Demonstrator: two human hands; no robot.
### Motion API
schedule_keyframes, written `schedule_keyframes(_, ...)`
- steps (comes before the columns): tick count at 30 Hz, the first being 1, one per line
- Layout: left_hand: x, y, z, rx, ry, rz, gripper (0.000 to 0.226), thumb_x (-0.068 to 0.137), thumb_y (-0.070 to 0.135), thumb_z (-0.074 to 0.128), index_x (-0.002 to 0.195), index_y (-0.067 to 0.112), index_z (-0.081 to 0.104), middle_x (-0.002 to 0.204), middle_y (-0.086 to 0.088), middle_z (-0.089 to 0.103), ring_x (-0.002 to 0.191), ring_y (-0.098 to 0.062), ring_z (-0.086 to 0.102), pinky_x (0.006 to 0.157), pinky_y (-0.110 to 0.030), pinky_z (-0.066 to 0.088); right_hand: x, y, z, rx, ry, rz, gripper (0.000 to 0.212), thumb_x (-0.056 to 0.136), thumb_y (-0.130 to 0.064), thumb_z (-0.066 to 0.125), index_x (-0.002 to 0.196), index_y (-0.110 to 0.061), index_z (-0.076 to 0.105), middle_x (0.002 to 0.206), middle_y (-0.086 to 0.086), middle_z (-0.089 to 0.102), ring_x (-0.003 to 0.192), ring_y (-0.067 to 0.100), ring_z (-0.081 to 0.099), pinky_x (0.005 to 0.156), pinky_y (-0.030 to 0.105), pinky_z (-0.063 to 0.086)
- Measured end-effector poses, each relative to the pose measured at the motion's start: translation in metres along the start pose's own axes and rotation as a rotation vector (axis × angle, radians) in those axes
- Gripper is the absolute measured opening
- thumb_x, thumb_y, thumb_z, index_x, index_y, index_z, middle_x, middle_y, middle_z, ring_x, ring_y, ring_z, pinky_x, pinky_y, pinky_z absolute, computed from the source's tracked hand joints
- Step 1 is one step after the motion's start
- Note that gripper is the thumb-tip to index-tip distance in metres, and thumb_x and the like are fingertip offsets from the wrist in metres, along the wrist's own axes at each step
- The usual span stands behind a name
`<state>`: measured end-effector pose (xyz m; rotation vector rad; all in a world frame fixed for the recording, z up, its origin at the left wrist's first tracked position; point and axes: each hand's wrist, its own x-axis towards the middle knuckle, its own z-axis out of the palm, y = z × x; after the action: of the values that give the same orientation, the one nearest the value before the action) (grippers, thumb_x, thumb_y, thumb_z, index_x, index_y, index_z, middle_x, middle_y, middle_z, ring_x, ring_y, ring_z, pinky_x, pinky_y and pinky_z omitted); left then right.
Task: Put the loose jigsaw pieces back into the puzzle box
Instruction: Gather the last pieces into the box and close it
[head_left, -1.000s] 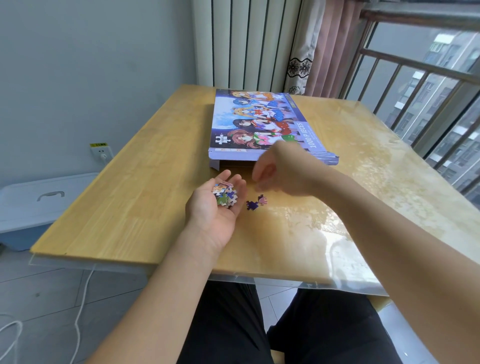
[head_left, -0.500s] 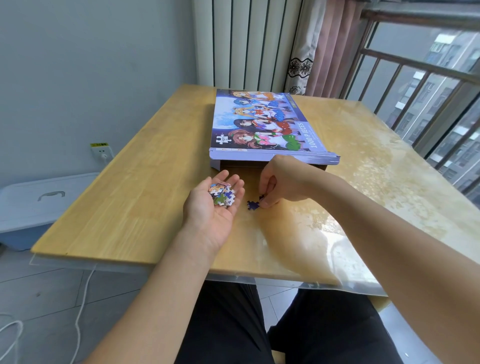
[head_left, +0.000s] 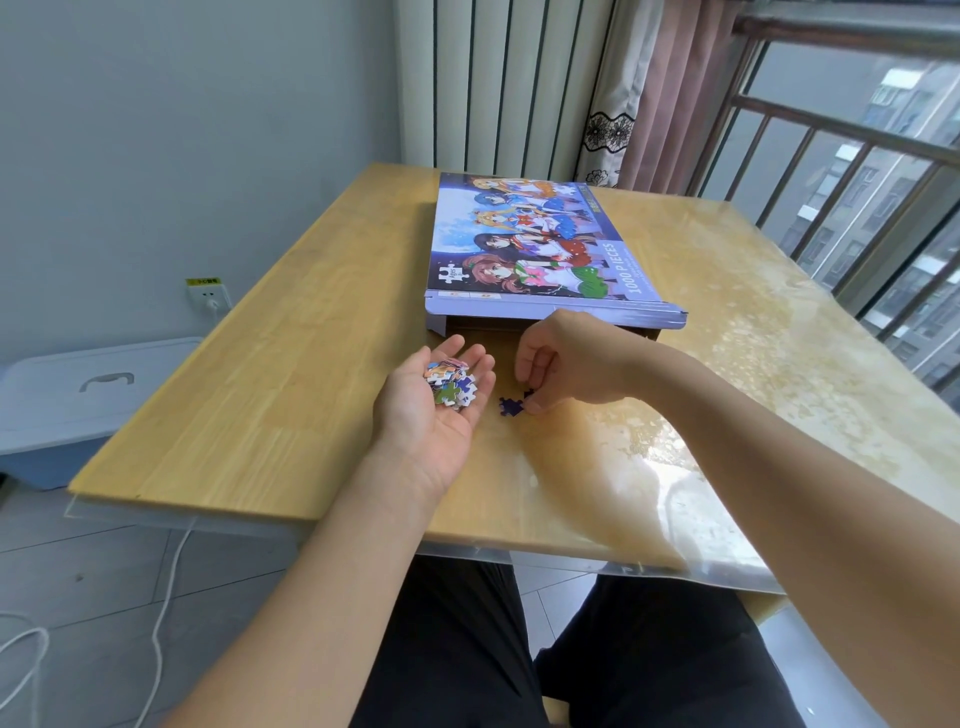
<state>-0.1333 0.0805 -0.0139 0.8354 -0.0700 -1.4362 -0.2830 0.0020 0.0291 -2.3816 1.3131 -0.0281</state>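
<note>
Pinching now, right hand (head_left: 563, 364) on dark piece (head_left: 528, 395).

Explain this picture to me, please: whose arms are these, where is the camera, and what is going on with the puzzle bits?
No machine here: these are a person's two bare arms, filmed by a wide-angle camera worn on the head, looking forward and down. The person sits at a wooden table. On it lies a long puzzle box with a cartoon picture, its near end open. The left hand lies palm up and cups a small heap of jigsaw pieces. The right hand reaches down with curled fingers, pinching a dark piece; a purple piece lies on the table just beside its fingertips. The heap in the palm is not in the box yet.
</note>
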Motion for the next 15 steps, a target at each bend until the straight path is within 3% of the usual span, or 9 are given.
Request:
schedule_keyframes(4, 0.000, 0.000, 0.000, -0.004, 0.002, 0.000, 0.037, 0.110, 0.025, 0.035, 0.109, 0.000, 0.063, 0.105, -0.020, 0.068, 0.091, -0.028, 0.068, 0.092, -0.036, 0.054, -0.001, 0.000, 0.001, 0.028, 0.010, -0.018, 0.034, 0.070, -0.014, 0.090, 0.095, -0.024, 0.068, 0.089, -0.003, 0.072, 0.083, 0.016, 0.068, 0.073, 0.030, 0.057)
schedule_keyframes(9, 0.000, 0.000, 0.000, -0.003, 0.006, 0.000, 0.037, 0.110, 0.025, 0.036, 0.108, 0.000, 0.063, 0.104, -0.020, 0.068, 0.091, -0.027, 0.069, 0.092, -0.036, 0.055, -0.005, 0.001, 0.005, 0.051, 0.082, -0.085, 0.033, 0.068, -0.008, 0.089, 0.091, -0.021, 0.070, 0.085, -0.008, 0.068, 0.074, 0.008, 0.064, 0.060, 0.013, 0.047)
schedule_keyframes(11, 0.000, 0.000, 0.001, -0.009, 0.008, 0.004, 0.037, 0.110, 0.025, 0.036, 0.109, 0.000, 0.064, 0.105, -0.020, 0.068, 0.092, -0.027, 0.069, 0.092, -0.036, 0.055, -0.008, 0.003, 0.005, 0.088, 0.102, -0.097, 0.032, 0.068, -0.005, 0.088, 0.091, -0.020, 0.071, 0.081, -0.009, 0.067, 0.067, 0.004, 0.062, 0.059, 0.013, 0.045)
schedule_keyframes(13, -0.001, 0.000, 0.001, -0.014, 0.006, 0.000, 0.036, 0.110, 0.025, 0.037, 0.109, 0.000, 0.064, 0.106, -0.020, 0.068, 0.093, -0.028, 0.069, 0.093, -0.037, 0.055, -0.012, 0.003, 0.001, 0.251, 0.147, -0.095, 0.030, 0.071, 0.001, 0.085, 0.090, -0.017, 0.071, 0.078, -0.004, 0.068, 0.067, 0.007, 0.066, 0.064, 0.019, 0.051)
schedule_keyframes(15, -0.001, -0.001, 0.001, -0.020, 0.001, -0.002, 0.035, 0.110, 0.024, 0.038, 0.109, -0.001, 0.063, 0.106, -0.021, 0.067, 0.092, -0.028, 0.068, 0.093, -0.038, 0.056, -0.017, -0.005, -0.004, 0.620, 0.170, -0.103, 0.027, 0.074, 0.010, 0.080, 0.090, -0.009, 0.068, 0.079, 0.008, 0.065, 0.073, 0.021, 0.070, 0.071, 0.029, 0.058)
